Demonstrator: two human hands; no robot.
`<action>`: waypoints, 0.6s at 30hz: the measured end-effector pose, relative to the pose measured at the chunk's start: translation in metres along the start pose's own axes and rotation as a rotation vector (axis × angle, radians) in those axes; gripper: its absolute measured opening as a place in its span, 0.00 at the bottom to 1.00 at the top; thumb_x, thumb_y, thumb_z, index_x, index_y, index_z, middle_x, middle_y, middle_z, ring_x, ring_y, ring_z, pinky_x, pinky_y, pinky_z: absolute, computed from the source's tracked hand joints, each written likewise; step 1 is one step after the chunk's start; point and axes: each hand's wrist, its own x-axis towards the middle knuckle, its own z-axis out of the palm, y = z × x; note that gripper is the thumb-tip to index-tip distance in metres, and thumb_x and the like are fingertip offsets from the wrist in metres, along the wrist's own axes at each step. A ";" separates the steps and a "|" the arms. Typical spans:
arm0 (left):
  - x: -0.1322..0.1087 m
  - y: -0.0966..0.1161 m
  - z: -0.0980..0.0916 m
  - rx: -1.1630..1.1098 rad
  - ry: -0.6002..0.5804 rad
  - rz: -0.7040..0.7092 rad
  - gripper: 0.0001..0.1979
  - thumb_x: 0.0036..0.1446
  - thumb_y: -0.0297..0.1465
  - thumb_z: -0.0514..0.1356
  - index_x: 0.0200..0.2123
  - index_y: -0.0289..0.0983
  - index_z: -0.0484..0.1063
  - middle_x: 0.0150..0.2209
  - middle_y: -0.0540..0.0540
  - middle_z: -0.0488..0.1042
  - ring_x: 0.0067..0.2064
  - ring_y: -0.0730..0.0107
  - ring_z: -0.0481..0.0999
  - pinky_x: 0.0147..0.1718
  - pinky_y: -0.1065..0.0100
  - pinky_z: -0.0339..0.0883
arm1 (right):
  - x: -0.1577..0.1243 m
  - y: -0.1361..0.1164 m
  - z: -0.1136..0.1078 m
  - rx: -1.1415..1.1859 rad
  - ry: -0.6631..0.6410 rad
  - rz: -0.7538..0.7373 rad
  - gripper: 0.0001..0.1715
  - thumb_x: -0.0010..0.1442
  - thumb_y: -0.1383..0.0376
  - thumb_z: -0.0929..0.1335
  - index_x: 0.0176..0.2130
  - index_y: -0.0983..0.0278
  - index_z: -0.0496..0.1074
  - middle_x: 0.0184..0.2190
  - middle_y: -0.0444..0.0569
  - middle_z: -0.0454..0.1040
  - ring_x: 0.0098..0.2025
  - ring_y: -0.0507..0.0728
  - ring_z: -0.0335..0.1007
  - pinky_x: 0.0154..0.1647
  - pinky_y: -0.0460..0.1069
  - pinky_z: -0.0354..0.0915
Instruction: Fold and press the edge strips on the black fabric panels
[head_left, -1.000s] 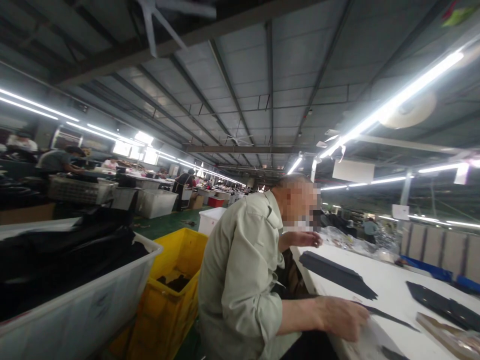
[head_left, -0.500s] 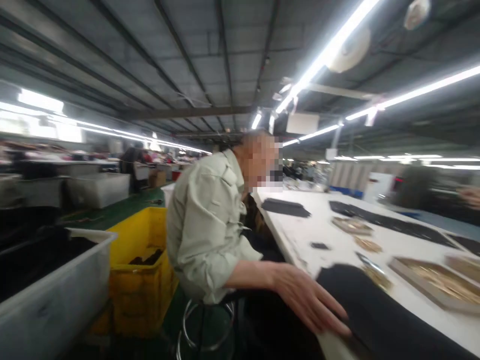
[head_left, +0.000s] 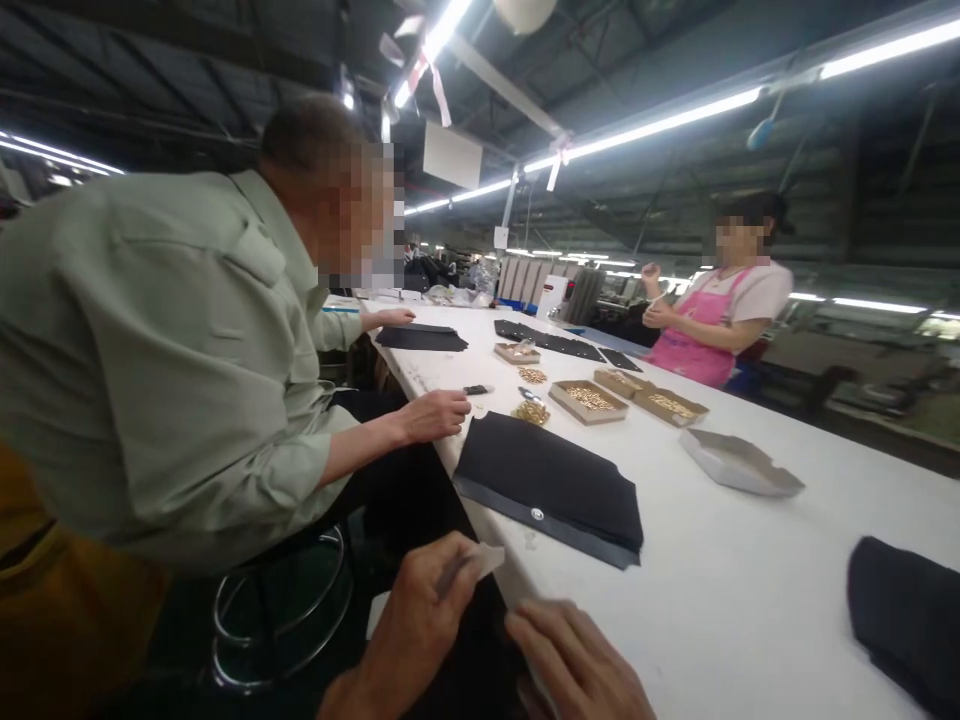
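Note:
At the table's near edge my left hand (head_left: 424, 615) is closed, pinching a small whitish piece that looks like paper (head_left: 491, 560) between thumb and fingers. A white corner shows on the other side of that hand. Just right of it, my right hand (head_left: 581, 660) has its fingers bent together over the edge; what they hold, if anything, is hidden. Beyond both hands lies a stack of black fabric pieces (head_left: 555, 480) with a round silvery disc (head_left: 537, 514) on its front strip.
A co-worker in a pale green shirt (head_left: 187, 350) sits close on my left, one hand (head_left: 439, 415) beside the stack. Cardboard trays of small gold-coloured parts (head_left: 589, 400) and a pale tray (head_left: 739, 465) stand farther back. Black fabric (head_left: 900, 620) lies right. Another person in a pink apron (head_left: 701, 310) stands across.
My view has swung right and down, and both my hands have come into sight. The co-worker's near hand has drawn back from over the black fabric to the table edge.

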 end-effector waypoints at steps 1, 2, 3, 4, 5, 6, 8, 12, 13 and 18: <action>0.000 0.000 -0.004 -0.007 0.010 -0.012 0.16 0.64 0.43 0.52 0.32 0.38 0.70 0.28 0.53 0.71 0.32 0.75 0.69 0.33 0.76 0.60 | 0.007 0.004 0.000 -0.052 -0.038 0.040 0.25 0.54 0.75 0.65 0.53 0.66 0.68 0.47 0.55 0.77 0.46 0.61 0.74 0.44 0.54 0.74; 0.001 0.000 -0.006 -0.011 0.019 -0.018 0.17 0.64 0.43 0.52 0.31 0.38 0.69 0.27 0.54 0.69 0.30 0.76 0.66 0.31 0.76 0.59 | 0.014 0.008 0.001 -0.094 -0.105 0.096 0.28 0.54 0.72 0.66 0.56 0.68 0.66 0.52 0.57 0.74 0.52 0.64 0.71 0.49 0.58 0.72; 0.001 -0.001 -0.007 -0.016 0.025 -0.020 0.17 0.63 0.44 0.52 0.30 0.37 0.68 0.26 0.55 0.66 0.29 0.76 0.64 0.30 0.75 0.57 | 0.023 0.013 0.003 -0.119 -0.191 0.164 0.31 0.55 0.70 0.67 0.58 0.68 0.64 0.56 0.58 0.70 0.56 0.66 0.67 0.54 0.61 0.69; 0.001 -0.001 -0.007 -0.022 0.035 -0.017 0.18 0.63 0.44 0.52 0.30 0.37 0.67 0.25 0.55 0.64 0.28 0.76 0.62 0.29 0.75 0.56 | 0.033 0.017 0.007 -0.129 -0.272 0.232 0.33 0.56 0.67 0.68 0.60 0.69 0.63 0.59 0.59 0.67 0.58 0.68 0.64 0.57 0.63 0.66; 0.001 -0.001 -0.007 -0.029 0.045 -0.010 0.18 0.63 0.44 0.52 0.29 0.37 0.66 0.24 0.55 0.63 0.28 0.76 0.61 0.29 0.75 0.56 | 0.044 0.022 0.012 -0.118 -0.346 0.285 0.34 0.57 0.64 0.69 0.61 0.70 0.61 0.61 0.60 0.65 0.60 0.68 0.61 0.59 0.65 0.63; 0.001 -0.002 -0.006 -0.037 0.049 -0.006 0.18 0.63 0.44 0.52 0.28 0.37 0.66 0.24 0.55 0.62 0.28 0.76 0.61 0.29 0.75 0.55 | 0.054 0.027 0.019 -0.110 -0.391 0.325 0.35 0.59 0.62 0.68 0.62 0.70 0.59 0.62 0.60 0.62 0.62 0.69 0.57 0.61 0.66 0.60; 0.000 -0.001 -0.006 -0.049 0.051 -0.008 0.18 0.63 0.44 0.52 0.27 0.37 0.65 0.24 0.55 0.61 0.28 0.76 0.60 0.29 0.74 0.55 | 0.073 0.036 0.034 -0.098 -0.424 0.359 0.37 0.60 0.60 0.67 0.63 0.72 0.56 0.63 0.61 0.61 0.63 0.69 0.55 0.61 0.66 0.57; -0.002 -0.001 -0.007 -0.087 0.059 -0.034 0.18 0.62 0.44 0.53 0.28 0.36 0.66 0.25 0.55 0.60 0.28 0.76 0.60 0.29 0.74 0.54 | 0.092 0.046 0.058 -0.122 -0.393 0.387 0.37 0.59 0.57 0.67 0.61 0.73 0.58 0.56 0.63 0.67 0.55 0.68 0.61 0.55 0.65 0.60; -0.002 -0.002 -0.006 -0.095 0.058 -0.039 0.18 0.62 0.44 0.54 0.28 0.36 0.66 0.24 0.55 0.59 0.28 0.76 0.59 0.29 0.74 0.54 | 0.093 0.046 0.060 -0.130 -0.385 0.392 0.36 0.60 0.57 0.67 0.61 0.72 0.59 0.55 0.63 0.67 0.54 0.68 0.61 0.55 0.65 0.60; 0.001 0.001 0.002 -0.086 0.012 -0.035 0.18 0.62 0.44 0.53 0.26 0.37 0.64 0.24 0.55 0.58 0.27 0.76 0.57 0.27 0.75 0.52 | 0.089 0.046 0.057 -0.154 -0.387 0.377 0.13 0.65 0.65 0.63 0.49 0.65 0.69 0.48 0.55 0.71 0.50 0.62 0.63 0.53 0.60 0.60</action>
